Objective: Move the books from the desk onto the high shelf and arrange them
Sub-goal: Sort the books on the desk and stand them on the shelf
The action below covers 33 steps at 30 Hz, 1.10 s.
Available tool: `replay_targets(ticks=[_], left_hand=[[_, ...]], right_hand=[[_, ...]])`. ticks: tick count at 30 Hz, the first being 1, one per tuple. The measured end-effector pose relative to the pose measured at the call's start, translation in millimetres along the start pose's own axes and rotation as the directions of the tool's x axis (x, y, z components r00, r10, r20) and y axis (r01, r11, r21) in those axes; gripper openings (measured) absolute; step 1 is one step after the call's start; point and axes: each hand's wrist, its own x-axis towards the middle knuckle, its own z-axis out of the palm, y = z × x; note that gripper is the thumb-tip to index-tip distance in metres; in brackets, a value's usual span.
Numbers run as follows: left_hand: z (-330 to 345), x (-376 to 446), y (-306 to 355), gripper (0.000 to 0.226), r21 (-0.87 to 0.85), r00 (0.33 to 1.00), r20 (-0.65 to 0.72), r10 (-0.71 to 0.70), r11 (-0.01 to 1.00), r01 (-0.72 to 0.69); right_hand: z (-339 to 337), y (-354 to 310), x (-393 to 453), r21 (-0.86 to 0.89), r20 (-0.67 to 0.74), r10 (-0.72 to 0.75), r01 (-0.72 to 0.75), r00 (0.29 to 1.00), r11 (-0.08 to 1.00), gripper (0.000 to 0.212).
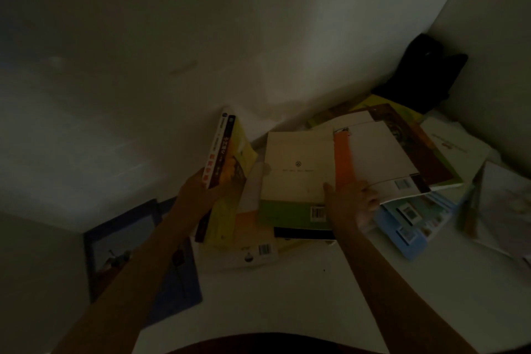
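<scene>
The scene is dim. My left hand [201, 190] grips a small stack of upright books [227, 152], with a dark spine and a yellow cover, tilted against the wall. My right hand [352, 202] holds the near edge of a large white book with an orange strip [376, 152], thumb on top and fingers under it, lifting that edge. Between the two hands lies a cream and green book [297, 178] flat on other books. A white book with a barcode [247, 253] lies below it. A light blue book [411, 218] sits under the lifted one.
More books and papers [505, 204] are scattered at the right on the white surface [301, 296]. A black bag [422, 75] sits in the far right corner. A blue framed picture [123, 241] lies at the left. The wall [172, 37] rises close behind.
</scene>
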Motion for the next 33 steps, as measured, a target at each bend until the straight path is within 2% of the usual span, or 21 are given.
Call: replay_targets(ticks=[3, 5, 7, 10, 13, 14, 17, 18, 21, 23, 25, 28, 29, 30, 31, 33], left_hand=[[4.0, -2.3, 0.6, 0.048, -0.006, 1.000, -0.009, 0.001, 1.000, -0.001], [7.4, -4.7, 0.2, 0.055, -0.035, 1.000, -0.006, 0.004, 0.999, -0.004], [11.6, -6.6, -2.6, 0.043, -0.088, 1.000, 0.015, -0.003, 0.996, 0.005], [21.2, -13.8, -5.8, 0.024, -0.154, 0.999, 0.053, -0.009, 0.988, 0.017], [26.5, -21.2, -8.3, 0.017, -0.189, 0.999, 0.032, 0.028, 0.982, -0.021], [26.9, -23.6, -9.5, 0.016, -0.234, 0.999, 0.030, 0.021, 0.972, -0.013], [29.2, -31.7, -14.7, 0.010, -0.372, 0.998, 0.015, -0.058, 0.926, 0.059], [29.9, -35.8, -16.7, 0.008, -0.424, 0.995, 0.022, -0.097, 0.901, 0.097], [26.5, -41.8, -31.2, 0.032, -0.491, 0.977, 0.036, -0.212, 0.847, 0.202], [21.4, -41.5, -36.3, 0.045, -0.430, 0.976, 0.014, -0.219, 0.880, 0.204], [16.2, -38.5, -39.7, 0.042, -0.304, 0.978, -0.032, -0.205, 0.934, 0.185], [11.1, -34.5, -47.3, 0.027, -0.156, 0.980, -0.096, -0.176, 0.975, 0.160], [10.5, -33.4, -52.5, 0.031, -0.152, 0.981, -0.093, -0.168, 0.976, 0.152], [9.6, -32.4, -59.1, 0.039, -0.162, 0.980, -0.089, -0.179, 0.973, 0.162], [9.2, -31.3, -65.9, 0.048, -0.187, 0.979, -0.088, -0.184, 0.968, 0.165], [6.7, -30.4, -71.4, 0.057, -0.223, 0.976, -0.076, -0.206, 0.957, 0.185]], right_hand=[[-4.6, -8.1, 11.8, 0.070, 0.107, 0.065, -0.073, 0.992, 0.995, 0.084], [-4.4, -9.7, 14.1, 0.134, 0.158, 0.025, -0.047, 0.987, 0.990, 0.073], [-8.1, -11.1, 7.4, 0.304, 0.228, -0.137, 0.063, 0.964, 0.950, 0.055], [-27.7, -19.8, -13.3, 0.417, 0.204, -0.377, 0.268, 0.904, 0.869, 0.043], [-48.3, -40.3, -50.4, 0.523, 0.164, -0.600, 0.446, 0.783, 0.726, 0.024], [-50.4, -46.8, -65.5, 0.510, 0.177, -0.626, 0.473, 0.759, 0.718, 0.026], [-47.2, -60.9, -109.4, 0.413, 0.212, -0.680, 0.566, 0.702, 0.714, 0.050], [-41.5, -62.1, -117.5, 0.387, 0.215, -0.701, 0.599, 0.680, 0.700, 0.049], [-19.9, -53.7, -123.4, 0.409, 0.326, -0.682, 0.553, 0.655, 0.726, 0.025], [-4.4, -44.6, -123.1, 0.390, 0.430, -0.657, 0.529, 0.619, 0.754, 0.017], [0.7, -38.2, -121.2, 0.397, 0.491, -0.658, 0.525, 0.571, 0.753, 0.007], [5.1, -26.9, -102.5, 0.506, 0.605, -0.611, 0.346, 0.510, 0.790, 0.031], [7.7, -21.5, -94.2, 0.526, 0.619, -0.584, 0.275, 0.525, 0.805, 0.032], [11.2, -14.0, -87.0, 0.532, 0.608, -0.543, 0.211, 0.579, 0.820, 0.030], [15.1, -6.1, -79.8, 0.506, 0.558, -0.487, 0.189, 0.672, 0.841, 0.027], [22.9, 9.2, -63.2, 0.284, 0.368, -0.360, 0.265, 0.857, 0.921, 0.027]])
